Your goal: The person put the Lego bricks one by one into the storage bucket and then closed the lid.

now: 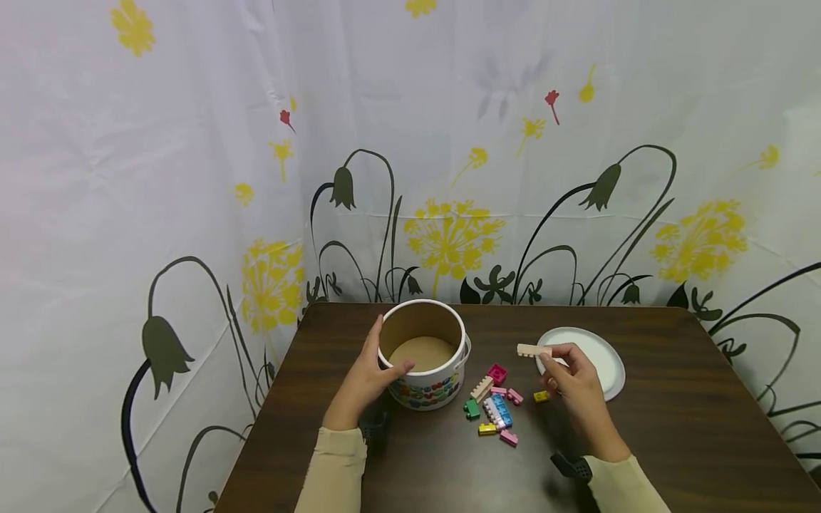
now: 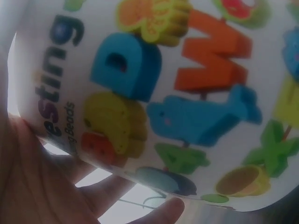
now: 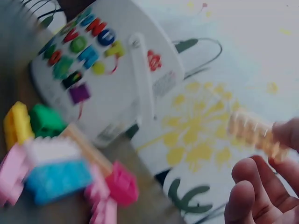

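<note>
Two pale sleeves (image 1: 333, 470) reach forward over the dark table (image 1: 693, 399), forearms angled inward. The left hand (image 1: 361, 381) is spread wide against the white bucket (image 1: 423, 393), gripping its rim, thumb at the near edge and fingers on the left side. The right hand (image 1: 577, 385) pinches a beige block (image 1: 529, 350) between thumb and fingers, level with the left edge of a white plate (image 1: 608, 354) and above the table; its other fingers are bent. A loose group of coloured blocks (image 1: 500, 412) lies between bucket and right hand, with a small yellow block (image 1: 541, 396) just beside that hand. On the bucket's printed side "esting" and "Beads" can be read, plus coloured letters including D, W and X.
</note>
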`<state>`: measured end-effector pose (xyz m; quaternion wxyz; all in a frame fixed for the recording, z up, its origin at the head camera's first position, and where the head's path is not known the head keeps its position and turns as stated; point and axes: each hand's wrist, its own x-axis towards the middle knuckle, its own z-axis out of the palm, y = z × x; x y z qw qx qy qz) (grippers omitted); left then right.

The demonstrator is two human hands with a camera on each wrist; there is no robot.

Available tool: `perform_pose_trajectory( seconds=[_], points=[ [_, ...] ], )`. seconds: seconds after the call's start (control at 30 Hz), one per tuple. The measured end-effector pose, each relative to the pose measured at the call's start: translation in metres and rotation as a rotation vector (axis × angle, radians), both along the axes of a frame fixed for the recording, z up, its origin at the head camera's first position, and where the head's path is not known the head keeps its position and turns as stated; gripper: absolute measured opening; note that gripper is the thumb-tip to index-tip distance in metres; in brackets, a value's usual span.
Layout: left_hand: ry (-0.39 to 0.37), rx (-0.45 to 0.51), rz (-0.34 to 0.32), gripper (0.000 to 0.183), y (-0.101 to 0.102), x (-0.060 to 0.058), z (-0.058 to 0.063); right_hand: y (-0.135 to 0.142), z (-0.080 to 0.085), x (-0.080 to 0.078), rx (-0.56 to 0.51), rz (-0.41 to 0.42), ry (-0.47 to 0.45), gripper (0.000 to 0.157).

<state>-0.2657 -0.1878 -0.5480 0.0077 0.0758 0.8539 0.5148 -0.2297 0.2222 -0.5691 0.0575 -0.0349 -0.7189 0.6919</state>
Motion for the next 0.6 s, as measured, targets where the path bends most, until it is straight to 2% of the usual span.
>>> perform_pose_trajectory(
  seconds=[0.27, 0.5, 0.6],
  points=[
    [-0.010, -0.011, -0.026, 0.119, 0.003, 0.000, -0.003, -0.024, 0.027, -0.025, -0.057, 0.031, 0.036, 0.043],
    [-0.008, -0.017, -0.008, 0.118, 0.000, 0.001, 0.002, -0.053, 0.039, -0.045, -0.280, 0.116, 0.052, 0.042],
    [-0.009, -0.016, -0.008, 0.119, -0.001, 0.002, 0.004, -0.068, 0.040, -0.053, -0.336, 0.138, 0.059, 0.037]
  ],
)
